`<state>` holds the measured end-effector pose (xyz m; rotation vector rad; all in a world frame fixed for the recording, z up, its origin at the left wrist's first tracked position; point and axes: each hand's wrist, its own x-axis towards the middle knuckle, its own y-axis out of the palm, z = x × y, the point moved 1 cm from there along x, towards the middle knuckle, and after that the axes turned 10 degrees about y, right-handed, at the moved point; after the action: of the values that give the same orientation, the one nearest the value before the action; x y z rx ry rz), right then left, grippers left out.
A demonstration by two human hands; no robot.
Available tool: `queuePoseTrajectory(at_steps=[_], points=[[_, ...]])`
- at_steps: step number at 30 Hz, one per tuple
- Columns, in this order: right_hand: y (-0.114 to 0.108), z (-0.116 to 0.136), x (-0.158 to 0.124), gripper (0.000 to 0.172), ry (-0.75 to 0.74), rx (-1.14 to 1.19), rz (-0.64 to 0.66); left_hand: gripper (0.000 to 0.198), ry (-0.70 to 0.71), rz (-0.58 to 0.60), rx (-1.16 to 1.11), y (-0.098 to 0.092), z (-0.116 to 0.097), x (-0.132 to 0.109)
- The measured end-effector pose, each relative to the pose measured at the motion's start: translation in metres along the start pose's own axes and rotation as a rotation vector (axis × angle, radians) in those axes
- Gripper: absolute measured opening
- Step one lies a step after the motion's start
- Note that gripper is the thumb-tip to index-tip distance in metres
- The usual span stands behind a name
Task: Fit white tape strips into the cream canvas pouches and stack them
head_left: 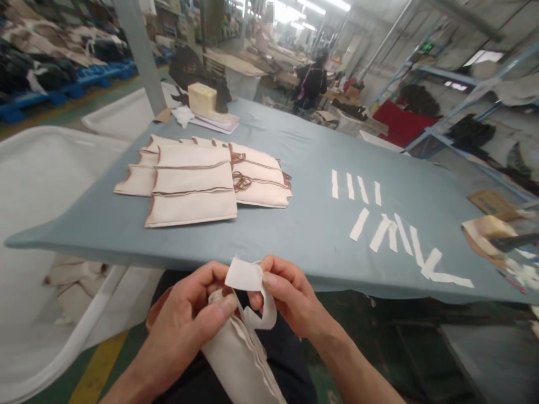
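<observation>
My left hand (193,314) is closed on one end of a cream fabric piece (240,359), which hangs down over my lap with its seam edge showing. Between the fingers of my right hand (290,292) is a white fabric strip (244,276). The strip curls into a loop below that hand, and its flat end lies up close to my left fingertips. Whether the strip is joined to the cream piece I cannot tell. Both hands are just in front of the near table edge.
Cream sewn pieces with brown trim (193,182) lie overlapped on the blue-green table (295,241). Several loose white strips (396,233) are spread at the right. A yellow block (202,98) stands at the far end, a white bin (25,168) at the left. A person (314,81) sits far back.
</observation>
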<state>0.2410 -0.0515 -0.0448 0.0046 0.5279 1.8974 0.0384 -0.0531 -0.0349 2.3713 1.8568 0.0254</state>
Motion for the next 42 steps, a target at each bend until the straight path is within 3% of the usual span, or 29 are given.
queuePoseTrajectory(at_steps=[3, 6, 9, 14, 22, 25, 26, 29, 31, 35, 39, 42], points=[[0.004, 0.006, -0.008, 0.044, -0.145, -0.264, -0.111, 0.042, -0.019, -0.04, -0.009, -0.007, 0.005, -0.006], [0.002, 0.018, -0.017, 0.023, -0.541, -0.852, -0.286, 0.041, -0.006, -0.088, 0.065, -0.014, 0.017, -0.011], [-0.001, 0.024, -0.022, 0.028, -0.844, -1.35, -0.388, 0.049, 0.041, -0.072, 0.065, -0.014, 0.025, -0.013], [-0.004, 0.021, -0.026, 0.026, -0.962, -1.572, -0.401, 0.064, 0.015, -0.027, -0.069, 0.0, 0.026, -0.011], [-0.014, 0.017, -0.033, 0.026, -0.848, -1.484, -0.275, 0.06, -0.117, -0.07, -0.132, 0.012, 0.023, -0.011], [-0.013, 0.007, -0.033, 0.02, -0.738, -1.257, -0.268, 0.056, -0.13, -0.076, -0.168, 0.012, 0.025, -0.01], [-0.011, 0.003, -0.033, 0.024, -0.656, -1.102, -0.268, 0.055, -0.117, -0.077, -0.16, 0.011, 0.026, -0.01], [-0.004, -0.008, -0.028, 0.068, -0.291, -0.534, -0.23, 0.052, -0.031, -0.087, -0.074, 0.009, 0.028, -0.012], [0.002, -0.011, -0.022, 0.081, -0.082, -0.318, -0.179, 0.05, 0.017, -0.103, -0.004, 0.007, 0.027, -0.013], [0.014, -0.009, -0.008, 0.065, 0.021, -0.215, -0.137, 0.047, 0.09, -0.084, 0.087, 0.004, 0.02, -0.012], [0.027, -0.011, 0.0, 0.04, -0.036, -0.156, -0.218, 0.042, 0.156, -0.067, 0.157, 0.005, 0.007, -0.01], [0.032, -0.015, 0.002, 0.038, -0.085, -0.146, -0.277, 0.037, 0.135, -0.109, 0.152, 0.005, 0.004, -0.017]])
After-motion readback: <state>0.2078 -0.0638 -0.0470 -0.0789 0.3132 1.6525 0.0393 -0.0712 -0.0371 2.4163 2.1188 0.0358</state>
